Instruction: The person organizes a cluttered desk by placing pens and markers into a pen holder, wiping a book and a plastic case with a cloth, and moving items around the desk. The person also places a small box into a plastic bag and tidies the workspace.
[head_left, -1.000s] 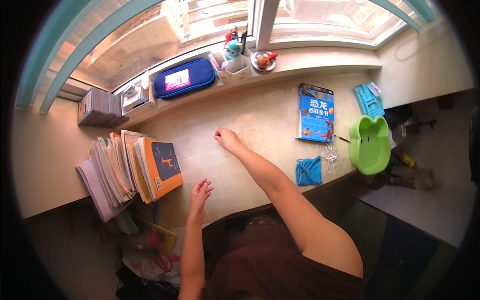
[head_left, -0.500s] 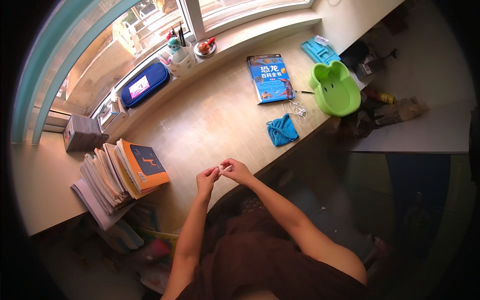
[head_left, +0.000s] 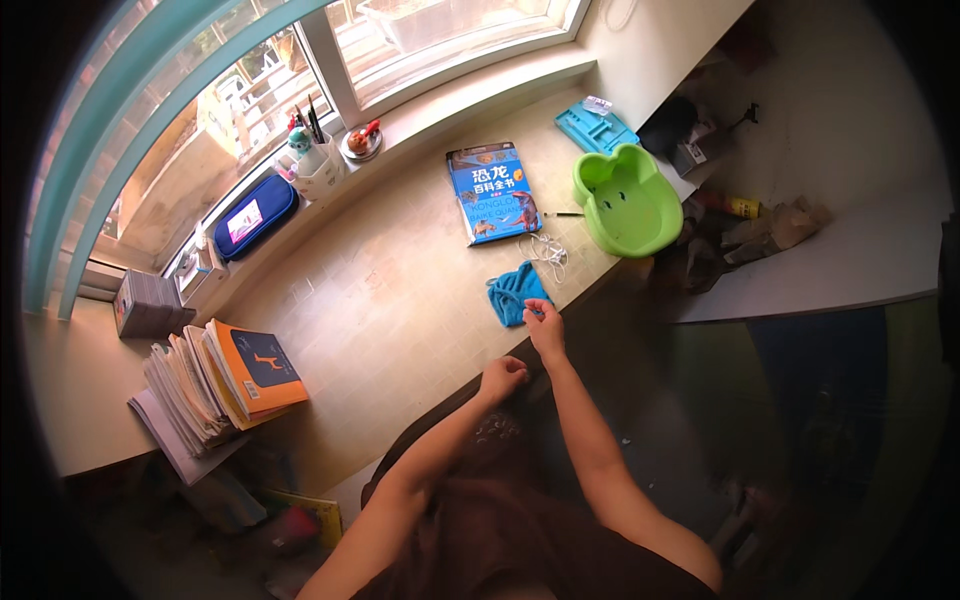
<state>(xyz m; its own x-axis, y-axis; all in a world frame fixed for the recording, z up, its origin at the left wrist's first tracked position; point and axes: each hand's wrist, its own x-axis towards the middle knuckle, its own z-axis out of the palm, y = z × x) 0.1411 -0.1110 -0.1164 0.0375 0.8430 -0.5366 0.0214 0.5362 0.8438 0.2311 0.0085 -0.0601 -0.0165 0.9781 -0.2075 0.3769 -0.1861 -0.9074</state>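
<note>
My right hand [head_left: 544, 328] is over the near right corner of a small, crumpled blue cloth [head_left: 512, 290], close to the desk's front edge. Its thumb and fingers are pinched together, and whatever lies between them is too small to tell. Whether it touches the cloth is unclear. My left hand [head_left: 503, 378] is just off the desk edge, nearer to me, with its fingers curled in and their inside hidden. Behind the cloth lies a tangled white cable [head_left: 545, 254]. Farther back, a blue book [head_left: 494, 194] rests flat.
On the right stand a green bin [head_left: 640, 210] and a light-blue plastic tray [head_left: 597, 128], with a dark pen [head_left: 564, 214] beside the bin. Leftward are stacked books [head_left: 215, 385] and a grey box [head_left: 150, 305]. A navy case [head_left: 258, 217] and a pen holder [head_left: 318, 172] line the window.
My hands were together over the desk edge, fingering something small and whitish. They have separated: the right reached over to the blue cloth, the left drew back off the edge. The view has shifted too.
</note>
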